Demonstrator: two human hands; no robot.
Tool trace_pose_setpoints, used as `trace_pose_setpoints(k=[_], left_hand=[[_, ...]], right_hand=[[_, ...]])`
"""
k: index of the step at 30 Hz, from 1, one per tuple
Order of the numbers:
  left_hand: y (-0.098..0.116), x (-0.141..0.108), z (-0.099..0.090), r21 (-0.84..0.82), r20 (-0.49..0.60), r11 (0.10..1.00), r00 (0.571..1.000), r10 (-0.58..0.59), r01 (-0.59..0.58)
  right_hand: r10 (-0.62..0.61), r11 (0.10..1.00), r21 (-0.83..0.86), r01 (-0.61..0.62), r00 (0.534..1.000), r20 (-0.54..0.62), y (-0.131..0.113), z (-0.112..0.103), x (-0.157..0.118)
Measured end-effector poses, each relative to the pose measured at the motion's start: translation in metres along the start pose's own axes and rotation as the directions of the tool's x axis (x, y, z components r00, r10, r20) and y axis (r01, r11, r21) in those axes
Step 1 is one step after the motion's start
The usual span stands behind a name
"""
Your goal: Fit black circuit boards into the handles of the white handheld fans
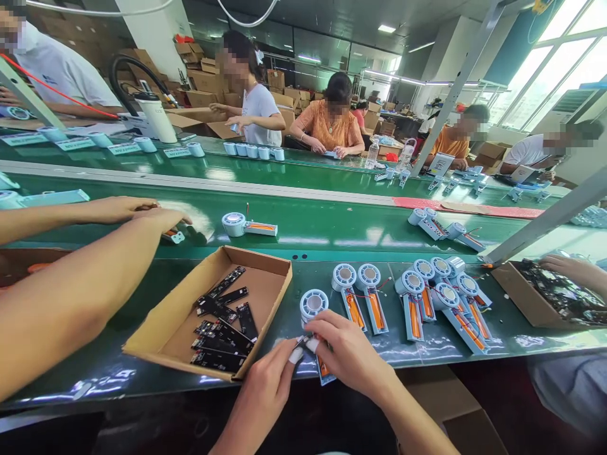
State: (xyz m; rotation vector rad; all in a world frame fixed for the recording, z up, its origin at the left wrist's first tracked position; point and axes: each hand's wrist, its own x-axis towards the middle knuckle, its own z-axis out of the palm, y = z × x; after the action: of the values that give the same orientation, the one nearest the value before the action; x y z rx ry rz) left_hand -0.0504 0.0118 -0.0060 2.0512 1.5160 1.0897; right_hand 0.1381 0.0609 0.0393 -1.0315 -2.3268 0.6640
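My left hand (pixel 268 382) and my right hand (pixel 348 354) meet at the table's front edge, fingertips pinched together around a small dark piece too hidden to name. White coverings wrap some of the fingertips. Directly beneath them lies a light blue handheld fan (pixel 313 304), its round head toward the conveyor and its handle, with an orange strip inside, partly covered by my right hand. To the left, a shallow cardboard box (pixel 165 316) contains several black circuit boards (pixel 222 338). Two more fans (pixel 353 300) with open handles and loose wires lie to the right of my right hand.
Further right lies a cluster of fans (pixel 441 291), then a box of dark parts (pixel 554 294) with another person's hand at it. A co-worker's arms (pixel 95 265) reach in from the left over the green conveyor (pixel 322 227), which carries a fan (pixel 249 224). People sit opposite.
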Motion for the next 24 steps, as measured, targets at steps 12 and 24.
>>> trace_pose_setpoints(k=[12,24], left_hand=[[0.008,-0.008,0.011,-0.18,-0.167,0.922,0.913,-0.373,0.343],[0.011,-0.012,0.016,-0.282,-0.161,0.886,0.892,-0.422,0.368]], right_hand=[[0.043,0.981,0.19,-0.045,0.999,0.012,0.003,-0.014,-0.019],[-0.087,0.961,0.269,0.064,0.994,0.074,0.006,-0.003,-0.012]])
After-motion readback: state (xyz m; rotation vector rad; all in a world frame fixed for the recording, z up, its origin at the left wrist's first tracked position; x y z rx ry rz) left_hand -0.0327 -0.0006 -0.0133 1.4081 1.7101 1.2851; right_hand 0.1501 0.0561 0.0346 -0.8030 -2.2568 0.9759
